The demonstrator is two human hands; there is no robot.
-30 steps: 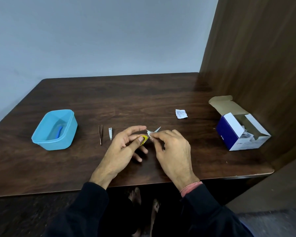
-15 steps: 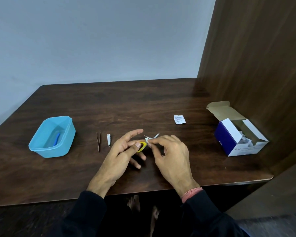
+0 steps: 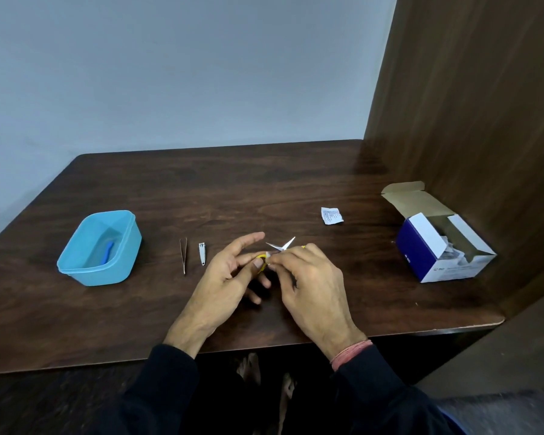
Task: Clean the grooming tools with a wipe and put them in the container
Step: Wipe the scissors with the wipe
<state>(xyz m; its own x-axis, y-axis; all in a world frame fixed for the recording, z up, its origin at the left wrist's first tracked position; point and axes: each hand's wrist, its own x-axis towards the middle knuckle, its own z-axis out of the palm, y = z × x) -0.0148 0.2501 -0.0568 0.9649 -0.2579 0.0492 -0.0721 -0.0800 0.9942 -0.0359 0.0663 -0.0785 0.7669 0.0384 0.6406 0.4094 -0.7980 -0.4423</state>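
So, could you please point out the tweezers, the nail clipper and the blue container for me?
tweezers (image 3: 183,255): head view, middle of the arms.
nail clipper (image 3: 202,254): head view, middle of the metal body.
blue container (image 3: 106,274): head view, near outer wall.

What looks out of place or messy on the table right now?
Only a torn white wrapper lying loose on the table, between the hands and the open box. The tweezers and nail clipper lie neatly beside the blue container. Nothing is spilled or damaged.
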